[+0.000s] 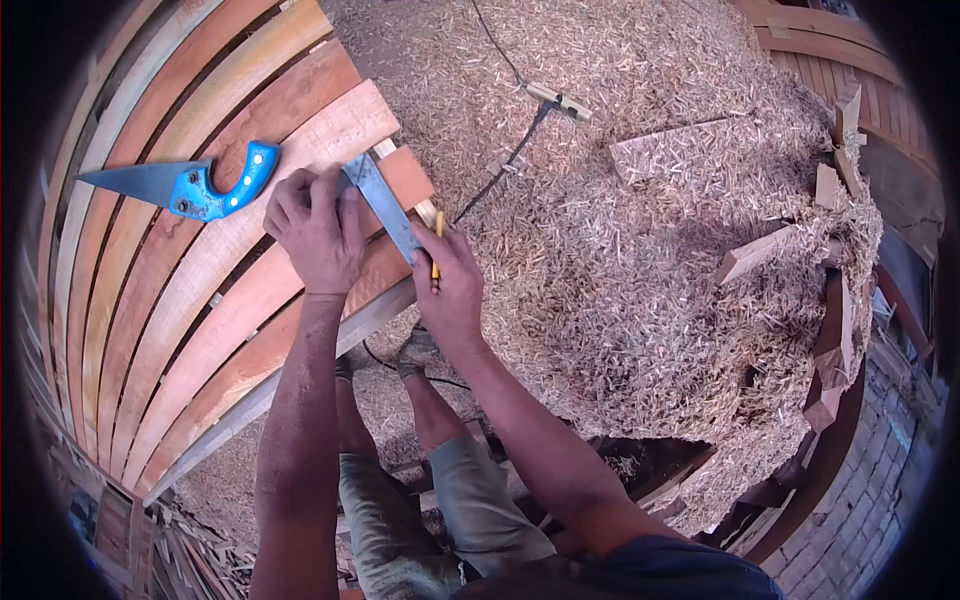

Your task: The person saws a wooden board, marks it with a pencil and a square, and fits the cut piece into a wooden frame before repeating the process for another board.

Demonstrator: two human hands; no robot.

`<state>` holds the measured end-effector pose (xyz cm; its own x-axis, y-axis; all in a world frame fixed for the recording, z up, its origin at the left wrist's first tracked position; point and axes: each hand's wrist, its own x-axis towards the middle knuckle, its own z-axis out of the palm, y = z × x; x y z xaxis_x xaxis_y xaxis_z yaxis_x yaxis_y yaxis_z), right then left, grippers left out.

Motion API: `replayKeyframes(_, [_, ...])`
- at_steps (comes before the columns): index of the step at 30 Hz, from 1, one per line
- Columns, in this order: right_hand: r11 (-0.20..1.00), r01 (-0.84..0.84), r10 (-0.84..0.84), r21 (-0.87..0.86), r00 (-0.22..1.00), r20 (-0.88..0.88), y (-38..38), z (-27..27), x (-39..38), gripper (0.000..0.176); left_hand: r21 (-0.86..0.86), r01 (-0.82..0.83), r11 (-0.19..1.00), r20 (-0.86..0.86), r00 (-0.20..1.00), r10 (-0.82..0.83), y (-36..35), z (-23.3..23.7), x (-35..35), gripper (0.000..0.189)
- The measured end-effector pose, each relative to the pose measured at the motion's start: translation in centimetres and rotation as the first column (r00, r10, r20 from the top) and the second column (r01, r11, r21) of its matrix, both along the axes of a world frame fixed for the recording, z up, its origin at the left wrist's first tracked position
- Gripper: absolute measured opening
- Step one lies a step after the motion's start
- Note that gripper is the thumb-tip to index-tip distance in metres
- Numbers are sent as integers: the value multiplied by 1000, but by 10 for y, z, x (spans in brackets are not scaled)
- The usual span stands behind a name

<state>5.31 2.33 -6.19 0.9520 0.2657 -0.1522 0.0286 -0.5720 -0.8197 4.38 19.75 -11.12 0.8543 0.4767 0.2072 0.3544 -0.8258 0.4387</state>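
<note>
A flat metal square (388, 212) lies across the end of a reddish wooden slat (406, 178). My left hand (318, 228) is closed at the square's upper end, fingers bent down and thumb along its edge; the part under the fingers is hidden. Held in my right hand (452, 290) is a yellow pencil (437, 243), upright beside the square's lower end, its tip hidden from me. Left of my left hand, a handsaw (225, 187) with a blue handle rests on the slats, blade pointing left.
Curved wooden slats (150, 250) lie side by side with narrow gaps, joined along a front edge beam (225, 430). Wood shavings (600, 290) cover the ground. A dark cable (530, 135) with a wooden piece (558, 102) runs over them. Offcuts (755, 253) stick out at right.
</note>
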Motion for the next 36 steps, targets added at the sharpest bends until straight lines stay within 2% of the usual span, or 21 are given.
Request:
replayKeyframes(2, [1000,16,-16,-19,1000,-14,-2,-1,-2,38,-13,47,999,-20,999,-47,1,1,-2,36])
replayKeyframes(4, [999,26,-28,-31,998,-58,-5,-1,-3,38,-2,14,1000,-9,1000,-14,-1,0,1,36])
replayKeyframes(14, [999,16,-17,-28,999,-28,2,-15,6,37,-6,-79,997,-4,997,79,-3,-5,3,35])
replayKeyframes(16, [1000,10,-11,5,1000,12,2,-21,6,37,11,-74,997,-5,997,74,-2,-6,3,35])
replayKeyframes(20, [998,3,0,-58,999,44,-3,-19,2,36,60,-51,997,-37,998,53,-5,2,2,35])
replayKeyframes(25, [997,23,-25,-71,999,-20,-5,-11,3,35,27,-31,999,-25,999,31,-4,-3,1,35])
replayKeyframes(28, [994,-17,22,-106,999,47,-6,-12,6,35,17,-11,1000,-14,1000,11,-2,-6,-1,35])
replayKeyframes(31, [989,-48,52,-139,998,28,-10,-7,12,34,12,-3,1000,-5,1000,3,-3,-4,-1,35])
replayKeyframes(36, [996,-78,79,-48,996,31,-18,-18,17,34,2,-15,1000,3,1000,15,-3,-5,0,39])
